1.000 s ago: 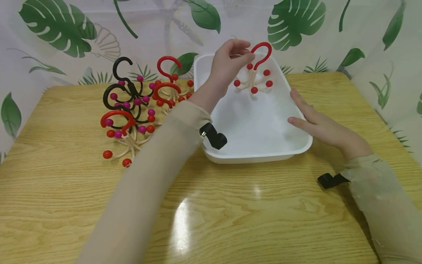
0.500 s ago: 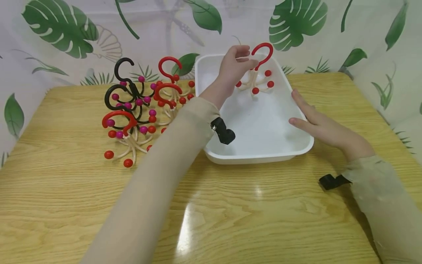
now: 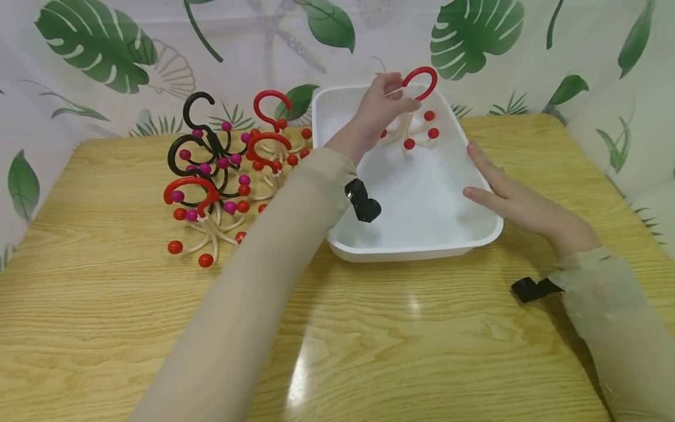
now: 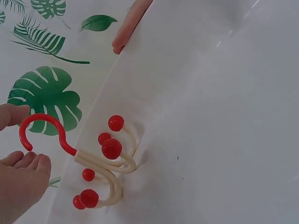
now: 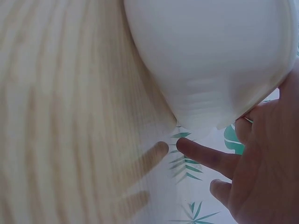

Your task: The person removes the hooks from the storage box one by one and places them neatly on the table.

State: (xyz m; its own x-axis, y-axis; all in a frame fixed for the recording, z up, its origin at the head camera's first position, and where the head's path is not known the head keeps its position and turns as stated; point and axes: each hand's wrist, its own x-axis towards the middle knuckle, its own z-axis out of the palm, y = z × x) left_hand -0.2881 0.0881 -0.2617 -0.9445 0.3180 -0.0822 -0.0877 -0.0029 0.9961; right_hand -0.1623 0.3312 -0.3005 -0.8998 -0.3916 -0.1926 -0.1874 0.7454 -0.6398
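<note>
A claw massager (image 3: 406, 126) with a red hook handle, beige prongs and red ball tips stands in the far part of a white plastic tub (image 3: 411, 253). At its handle is my left hand (image 3: 379, 114). The left wrist view shows thumb and fingers spread on either side of the red hook (image 4: 44, 116), not closed round it; fingertips lie close to the hook's end. My right hand (image 3: 522, 202) rests against the tub's right rim, thumb over the inner side and fingers extended. In the right wrist view, its fingers (image 5: 210, 156) lie along the tub's outer side.
Left of the tub stand more massagers: black ones with magenta balls (image 3: 211, 143), and red-handled beige ones (image 3: 208, 225). The wooden table (image 3: 401, 351) meets a leaf-patterned cloth (image 3: 390, 35) at the back.
My left hand has moved slightly right and down beside the red hook. The massager in the tub stays in place. My right hand holds its position on the rim.
</note>
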